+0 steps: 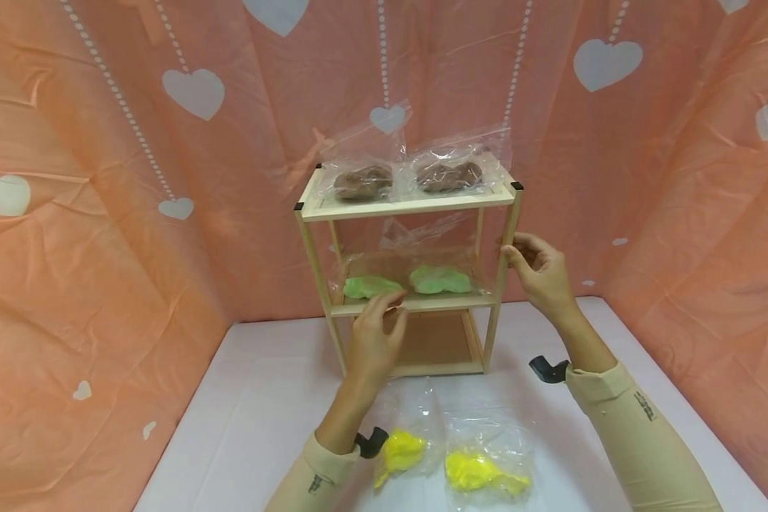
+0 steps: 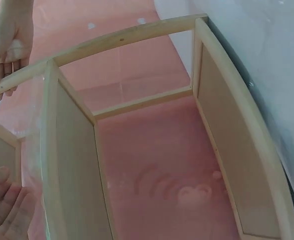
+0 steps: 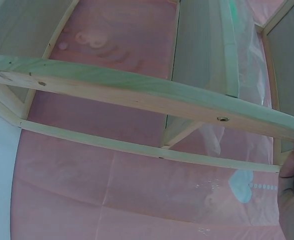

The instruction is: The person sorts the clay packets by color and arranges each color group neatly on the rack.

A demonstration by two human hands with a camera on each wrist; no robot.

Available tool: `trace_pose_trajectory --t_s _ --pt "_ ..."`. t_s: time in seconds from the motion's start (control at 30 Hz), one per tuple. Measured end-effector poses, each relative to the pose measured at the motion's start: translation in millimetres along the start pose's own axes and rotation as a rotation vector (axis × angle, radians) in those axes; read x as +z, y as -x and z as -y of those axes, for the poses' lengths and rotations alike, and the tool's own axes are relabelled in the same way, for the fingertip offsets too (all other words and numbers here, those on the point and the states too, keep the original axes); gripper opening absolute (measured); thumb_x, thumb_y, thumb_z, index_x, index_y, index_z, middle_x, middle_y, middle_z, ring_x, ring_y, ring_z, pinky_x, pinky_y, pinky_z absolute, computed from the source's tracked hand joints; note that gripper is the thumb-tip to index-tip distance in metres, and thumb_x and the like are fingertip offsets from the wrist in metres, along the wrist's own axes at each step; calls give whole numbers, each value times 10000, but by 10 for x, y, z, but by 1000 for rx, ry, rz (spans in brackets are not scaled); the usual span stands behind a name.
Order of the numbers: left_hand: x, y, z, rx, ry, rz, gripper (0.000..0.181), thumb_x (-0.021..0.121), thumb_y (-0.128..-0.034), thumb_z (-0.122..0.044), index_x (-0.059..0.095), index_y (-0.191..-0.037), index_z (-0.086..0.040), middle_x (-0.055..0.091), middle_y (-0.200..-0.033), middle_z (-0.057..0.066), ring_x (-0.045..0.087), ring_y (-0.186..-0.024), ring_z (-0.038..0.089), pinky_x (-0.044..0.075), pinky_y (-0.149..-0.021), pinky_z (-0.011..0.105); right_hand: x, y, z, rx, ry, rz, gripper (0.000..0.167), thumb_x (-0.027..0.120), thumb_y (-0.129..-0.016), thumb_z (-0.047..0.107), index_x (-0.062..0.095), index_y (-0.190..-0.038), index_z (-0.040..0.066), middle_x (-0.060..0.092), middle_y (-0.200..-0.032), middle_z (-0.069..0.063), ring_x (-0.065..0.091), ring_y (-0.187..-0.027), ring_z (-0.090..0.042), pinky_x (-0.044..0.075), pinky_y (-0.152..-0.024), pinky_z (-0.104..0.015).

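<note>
A small wooden shelf rack (image 1: pixel 416 208) with black corner caps stands at the back of the table. My right hand (image 1: pixel 540 274) holds its right front post, thumb and fingers about the wood. In front of the middle shelf is my left hand (image 1: pixel 377 331), fingers loosely bent, nothing visible between them. Just behind its fingertips lies a clear bag with a light green lump (image 1: pixel 370 286). Beside that, a second bagged green lump (image 1: pixel 440 279) sits on the same shelf. Whether the left fingers touch the plastic or shelf edge, I cannot tell.
On the top shelf lie two clear bags with brown lumps (image 1: pixel 363 183). Two bags with yellow lumps (image 1: pixel 480 473) rest on the white table (image 1: pixel 249 398) near the forearms. A pink curtain (image 1: pixel 262 156) with white hearts surrounds the table at the back and sides.
</note>
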State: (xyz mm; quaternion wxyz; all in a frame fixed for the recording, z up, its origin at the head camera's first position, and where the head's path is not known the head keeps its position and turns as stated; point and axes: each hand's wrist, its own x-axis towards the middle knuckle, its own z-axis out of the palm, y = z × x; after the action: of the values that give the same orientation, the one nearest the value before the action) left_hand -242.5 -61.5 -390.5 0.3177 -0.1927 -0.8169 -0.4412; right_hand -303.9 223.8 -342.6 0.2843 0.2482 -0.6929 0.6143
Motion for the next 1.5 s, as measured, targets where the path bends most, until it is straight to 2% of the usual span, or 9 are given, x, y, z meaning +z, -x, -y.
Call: trace_pose_trajectory --t_s 0.07,0.17,0.43,0.6,0.83,1.07,1.2,1.4,1.5 --pt "-51 47 28 16 34 0 306 787 -951 37 738 -1252 8 748 -1173 136 743 -1081 287 627 -950 376 4 -6 5 4 -19 0 185 623 -1042 -86 669 -1181 -200 783 -981 17 673 -866 -66 573 -787 -157" --pt "-134 125 62 21 38 14 306 797 -937 51 741 -1236 19 745 -1159 147 732 -1078 310 624 -955 388 4 -13 9 5 -48 3 184 625 -1036 -96 663 -1176 -209 790 -985 -35 683 -880 -67 573 -796 -159" --pt "-317 389 133 -83 -22 130 294 817 -952 -42 751 -1238 -25 745 -1185 123 725 -1063 333 617 -945 487 -25 -5 -26 19 -89 35 171 639 -1035 -84 674 -1156 -198 792 -943 12 702 -875 -83 577 -818 -176" --pt "-359 529 185 -119 -23 192 312 825 -950 -60 748 -1251 -35 742 -1190 135 724 -1077 352 617 -944 498 -27 -4 -34 23 -129 45 201 642 -1041 -62 662 -1177 -209 804 -948 -23 754 -899 -107 589 -888 -204" --pt "-400 689 263 -187 -17 268 300 806 -972 -84 741 -1263 -52 736 -1202 126 726 -1073 342 612 -951 525 -25 -5 -41 17 -162 31 218 635 -1035 -87 630 -1181 -248 805 -943 -8 759 -882 -110 587 -911 -217" --pt "-421 861 408 -177 -43 319 294 818 -958 -71 743 -1237 -18 743 -1200 112 720 -1070 327 626 -935 457 -26 6 -47 22 -159 29 215 626 -1042 -82 637 -1190 -238 806 -950 2 753 -896 -111 581 -940 -214" --pt "-447 958 473 -202 -57 382 294 823 -957 -96 747 -1232 -25 735 -1211 87 715 -1073 312 627 -932 433 -20 13 -47 25 -158 28 228 618 -1049 -75 628 -1202 -243 804 -949 9 750 -895 -109 577 -953 -211" --pt "-509 1063 532 -254 -23 499 255 808 -981 -152 744 -1194 -28 727 -1202 63 702 -1079 293 630 -931 438 -4 1 -51 19 -171 24 223 622 -1042 -86 636 -1208 -235 805 -946 2 753 -886 -111 580 -939 -215" --pt "-542 1110 545 -259 -29 524 254 809 -983 -179 744 -1172 -21 732 -1176 61 706 -1052 297 635 -907 432 -2 -3 -52 14 -172 23 226 617 -1042 -92 628 -1207 -247 806 -947 8 756 -884 -105 581 -934 -208"
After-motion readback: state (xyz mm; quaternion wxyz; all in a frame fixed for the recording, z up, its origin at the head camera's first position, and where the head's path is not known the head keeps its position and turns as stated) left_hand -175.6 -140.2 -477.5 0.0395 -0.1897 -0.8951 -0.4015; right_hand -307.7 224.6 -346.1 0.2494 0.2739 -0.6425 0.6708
